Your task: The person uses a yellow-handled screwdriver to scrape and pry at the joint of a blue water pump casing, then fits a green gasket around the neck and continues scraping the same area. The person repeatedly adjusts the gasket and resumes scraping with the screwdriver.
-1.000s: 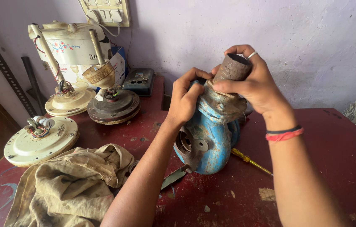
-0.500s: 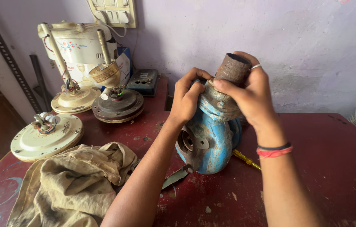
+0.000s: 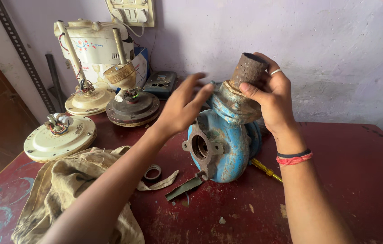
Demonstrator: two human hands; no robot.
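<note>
- Blue pump (image 3: 227, 149) is stood upright on the red table (image 3: 359, 180), near the wall.
- Rusty pipe (image 3: 249, 71) at the pump's top is gripped by the right hand (image 3: 275, 97); fingers are curled round it, thumb pressed on the front.
- Left hand (image 3: 183, 106) is blurred, fingers spread loosely, nothing held; fingertips are at or just beside the flange under the pipe, contact cannot be told.
- Pipe is seen seated on the pump, tilted slightly; whether it is loosened cannot be told.
- Progress is judged early: pump body looks whole, nothing taken off.
- Screwdriver (image 3: 266, 170) lies untouched just beside the pump's base.
- Rag (image 3: 71, 190) and fan motors (image 3: 60, 138) lie well apart to the left.
</note>
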